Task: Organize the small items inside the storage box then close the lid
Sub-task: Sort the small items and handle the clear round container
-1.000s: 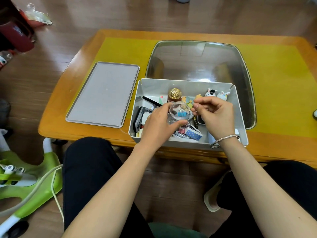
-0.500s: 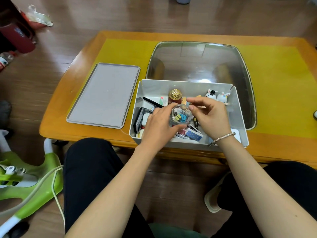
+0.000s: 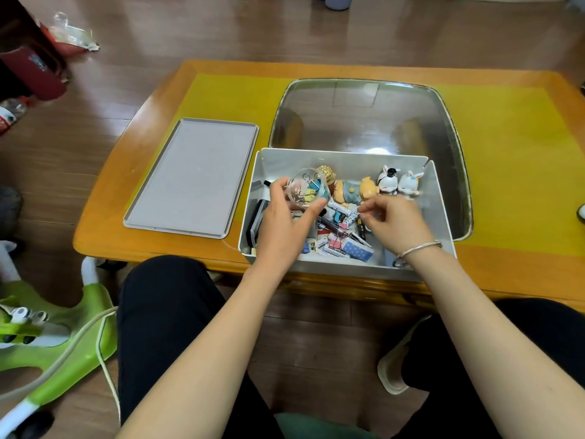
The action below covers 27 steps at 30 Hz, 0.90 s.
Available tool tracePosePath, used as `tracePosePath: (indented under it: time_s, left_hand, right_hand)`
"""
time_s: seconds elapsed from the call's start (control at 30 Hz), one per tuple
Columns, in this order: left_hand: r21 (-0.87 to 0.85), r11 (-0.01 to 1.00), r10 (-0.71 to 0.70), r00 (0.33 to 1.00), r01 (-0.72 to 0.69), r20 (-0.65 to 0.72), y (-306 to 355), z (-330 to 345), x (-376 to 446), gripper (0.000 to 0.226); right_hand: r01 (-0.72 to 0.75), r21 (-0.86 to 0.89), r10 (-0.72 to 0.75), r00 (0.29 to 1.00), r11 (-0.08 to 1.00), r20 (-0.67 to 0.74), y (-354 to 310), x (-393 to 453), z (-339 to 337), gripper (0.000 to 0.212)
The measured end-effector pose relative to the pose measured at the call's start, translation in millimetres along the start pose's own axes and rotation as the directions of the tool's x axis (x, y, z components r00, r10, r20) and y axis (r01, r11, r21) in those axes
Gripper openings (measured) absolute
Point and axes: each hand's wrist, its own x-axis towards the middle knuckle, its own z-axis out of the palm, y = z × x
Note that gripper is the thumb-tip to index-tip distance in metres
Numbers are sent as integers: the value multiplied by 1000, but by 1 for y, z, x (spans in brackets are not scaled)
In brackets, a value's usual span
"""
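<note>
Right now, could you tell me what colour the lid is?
Light grey lid, seen in the head view.

bright, even | glare on glass panel | edges bowed | slightly soft, perhaps

I see the storage box crowded: figurines line its far wall on the right, pens and clips cover the middle floor, and my hands sit above them. Bare floor shows only along the far-left wall and the right wall. The lid lies flat on the tabletop left of the box, which stays bare on the right.
</note>
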Motion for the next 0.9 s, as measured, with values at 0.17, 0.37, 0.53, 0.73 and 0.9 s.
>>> tracePosePath:
  time_s: [0.17,0.37,0.53,0.73,0.9]
  left_hand:
    - [94,990,110,991,-103,-77,-6,1,-1,67]
    - [48,996,78,994,-75,-72,-4,2,0,60]
    - [32,999,19,1000,-18,-24,-6,2,0,57]
    - [23,1000,-3,999,4,-35,-6,0,1,57]
    - [-90,995,-47,992,36,-119,-5,-3,2,38]
  right_hand:
    - [105,-373,-76,993,922,92,-5,12,17,20]
    - [170,-544,-94,982,822,165,-18,25,29,31]
    - [147,-545,-84,987,825,139,-21,28,35,39]
    - [75,-349,-29,990,934,136,-22,32,32,26]
    - [13,126,-10,999,992,-30,-21,28,12,9]
